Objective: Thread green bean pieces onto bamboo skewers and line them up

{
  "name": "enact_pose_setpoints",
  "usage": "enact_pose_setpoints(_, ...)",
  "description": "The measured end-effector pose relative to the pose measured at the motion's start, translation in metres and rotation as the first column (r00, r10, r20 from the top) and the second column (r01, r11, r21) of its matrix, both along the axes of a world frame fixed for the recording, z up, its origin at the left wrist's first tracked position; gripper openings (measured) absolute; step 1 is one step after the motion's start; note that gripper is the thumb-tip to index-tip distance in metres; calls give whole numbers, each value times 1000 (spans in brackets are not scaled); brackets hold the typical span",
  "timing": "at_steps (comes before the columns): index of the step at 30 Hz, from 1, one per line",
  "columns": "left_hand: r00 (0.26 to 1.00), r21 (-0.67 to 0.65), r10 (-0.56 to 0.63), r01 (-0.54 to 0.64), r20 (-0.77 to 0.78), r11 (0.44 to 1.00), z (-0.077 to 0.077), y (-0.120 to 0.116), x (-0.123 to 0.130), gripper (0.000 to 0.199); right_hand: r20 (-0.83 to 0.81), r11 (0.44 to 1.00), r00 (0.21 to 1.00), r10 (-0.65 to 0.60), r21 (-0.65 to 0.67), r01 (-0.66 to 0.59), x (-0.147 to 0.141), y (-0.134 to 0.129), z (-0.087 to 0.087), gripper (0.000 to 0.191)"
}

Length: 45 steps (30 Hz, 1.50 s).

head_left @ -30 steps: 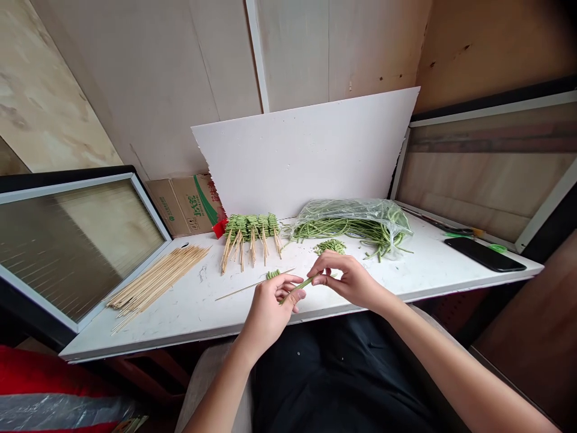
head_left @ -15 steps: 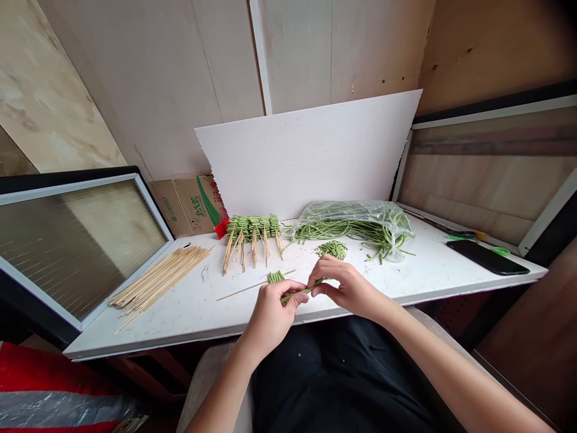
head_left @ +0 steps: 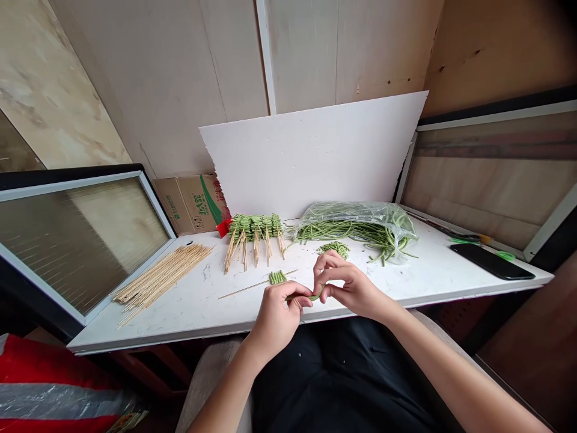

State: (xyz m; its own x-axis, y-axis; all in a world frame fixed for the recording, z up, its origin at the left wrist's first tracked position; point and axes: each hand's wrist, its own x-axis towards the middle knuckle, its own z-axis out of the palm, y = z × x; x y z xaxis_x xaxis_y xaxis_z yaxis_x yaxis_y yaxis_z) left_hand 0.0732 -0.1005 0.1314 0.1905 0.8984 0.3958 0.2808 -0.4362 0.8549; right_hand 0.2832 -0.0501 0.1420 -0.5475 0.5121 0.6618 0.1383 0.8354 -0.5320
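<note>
Between my two hands, over the front edge of the white table (head_left: 180, 313), is a length of green bean (head_left: 316, 296), slightly bent. My left hand (head_left: 280, 310) is closed round one part of it. With thumb and fingertips my right hand (head_left: 345, 285) pinches the other end. Just beyond my left hand several short bean pieces (head_left: 277, 277) lie side by side, partly threaded or resting on a single bamboo skewer (head_left: 243, 290); I cannot tell which. A pile of small bean bits (head_left: 336, 248) lies behind my right hand.
Finished bean skewers (head_left: 255, 228) are stacked at the back. Loose bamboo skewers (head_left: 164, 276) lie at the left. A clear plastic bag of long beans (head_left: 358, 225) sits at the back right. A black phone (head_left: 492, 261) lies near the right edge, and a cardboard box (head_left: 189, 204) stands behind.
The bean was straight between my hands and is now bent. My right hand's fingers have arched up more. The view has shifted slightly.
</note>
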Motion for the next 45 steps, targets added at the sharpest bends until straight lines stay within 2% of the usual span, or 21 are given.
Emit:
enact_pose_setpoints(3, 998, -104, -42, 48, 55, 993, 1, -3, -1, 17, -47, 996, 999, 17, -88, -21, -1, -4, 1, 24)
enact_pose_setpoints(6, 994, -132, -71, 81, 82, 988, 1, -6, -3, 17, -92, 979, 993, 77, -182, -93, -2, -6, 2, 28)
enact_pose_setpoints(10, 982, -169, -130, 152, 135, 974, 1, -6, -4, 13, -149, 937, 976, 159, -288, -197, -2, -6, 1, 34)
enact_pose_setpoints(13, 959, -197, -214, 250, 185, 948, 3, -6, -3, 12, -170, 897, 959, 227, -347, -274, -1, -6, 0, 32)
enact_pose_setpoints(19, 886, -267, -352, 433, 302, 861, 4, -13, 1, 7, -177, 820, 919, 352, -414, -394, -1, -10, -2, 29)
enact_pose_setpoints(21, 864, -262, -386, 474, 324, 841, 5, -17, 3, 8, -199, 814, 909, 366, -404, -417, -1, -8, -3, 32)
enact_pose_setpoints(23, 863, -246, -390, 474, 322, 845, 6, -21, 5, 12, -245, 832, 907, 343, -369, -414, -1, -5, -4, 34)
enact_pose_setpoints(26, 891, -234, -345, 418, 296, 878, 8, -19, 4, 21, -279, 898, 935, 220, -316, -306, 3, 8, -7, 33)
enact_pose_setpoints(28, 907, -245, -318, 387, 276, 889, 8, -15, 2, 28, -200, 952, 977, 68, -281, -124, 10, 23, -12, 31)
enact_pose_setpoints(30, 918, -257, -303, 367, 255, 894, 6, -9, -1, 33, -66, 971, 993, -94, -225, 77, 20, 41, -23, 29)
enact_pose_setpoints(34, 938, -257, -277, 326, 208, 910, 2, -1, -7, 37, 132, 943, 951, -279, -150, 298, 43, 81, -59, 38)
enact_pose_setpoints(38, 942, -261, -271, 317, 199, 912, -1, 2, -9, 38, 262, 894, 885, -386, -132, 429, 61, 102, -88, 30)
enact_pose_setpoints(41, 943, -264, -269, 316, 198, 911, 0, 3, -8, 38, 333, 876, 853, -402, -131, 464, 67, 105, -95, 26)
enact_pose_setpoints(45, 947, -274, -271, 310, 169, 911, 0, 4, -8, 38, 444, 876, 809, -386, -99, 472, 68, 105, -94, 27)
